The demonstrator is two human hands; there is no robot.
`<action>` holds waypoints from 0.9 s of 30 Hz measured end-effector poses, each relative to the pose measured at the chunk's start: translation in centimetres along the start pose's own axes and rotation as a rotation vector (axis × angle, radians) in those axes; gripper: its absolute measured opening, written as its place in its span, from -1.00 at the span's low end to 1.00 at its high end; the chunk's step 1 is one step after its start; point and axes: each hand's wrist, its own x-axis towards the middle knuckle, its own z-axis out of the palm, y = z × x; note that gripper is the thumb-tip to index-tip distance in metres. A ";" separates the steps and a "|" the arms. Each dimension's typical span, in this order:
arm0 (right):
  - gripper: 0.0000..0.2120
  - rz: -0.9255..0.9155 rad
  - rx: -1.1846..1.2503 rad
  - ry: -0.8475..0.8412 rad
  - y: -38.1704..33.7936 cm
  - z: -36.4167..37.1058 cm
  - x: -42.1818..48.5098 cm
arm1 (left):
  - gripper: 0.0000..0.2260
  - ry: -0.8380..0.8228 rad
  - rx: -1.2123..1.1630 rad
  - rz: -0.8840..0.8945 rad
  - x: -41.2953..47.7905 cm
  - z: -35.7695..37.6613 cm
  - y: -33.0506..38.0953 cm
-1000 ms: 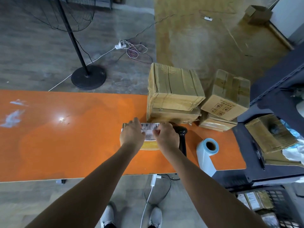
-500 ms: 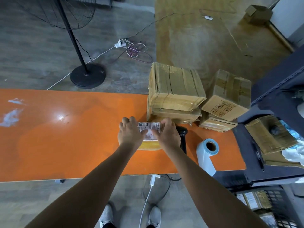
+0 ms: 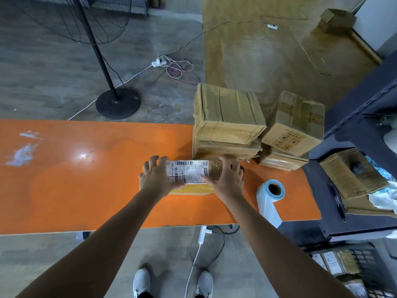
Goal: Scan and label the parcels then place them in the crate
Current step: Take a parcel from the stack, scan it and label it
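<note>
Small taped parcel [image 3: 211,172] w/ white barcode label [image 3: 187,173] sits btwn both hands on orange tabletop [image 3: 86,186], just in front of stacked cardboard boxes [image 3: 225,117]; can't tell if lifted. L hand [image 3: 155,179] grip: fingers curled over parcel's left end, thumb on label. R hand [image 3: 228,180] grip: fingers wrapped over right end, thumb at label's near edge; black crate [image 3: 369,261] on floor lower right, well apart.

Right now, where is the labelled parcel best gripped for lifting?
Grip the parcel by its short ends, from both sides, as the left hand and right hand do: it lies flat and long, and stacked boxes stand close behind.
</note>
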 end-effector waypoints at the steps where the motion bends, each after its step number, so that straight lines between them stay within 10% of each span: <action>1: -0.15 0.002 0.067 -0.053 0.3 0.1 0.0 | -0.09 -0.053 -0.063 -0.022 -0.1 -0.1 -0.5; 14: 0.06 -0.143 0.356 -0.280 2.7 -3.1 -0.3 | -0.15 0.130 -0.470 -0.044 -4.6 -1.2 0.5; 27: -0.02 -0.136 0.678 -0.009 4.8 -12.0 -6.7 | -0.33 0.115 -0.569 0.191 -9.9 -3.8 7.2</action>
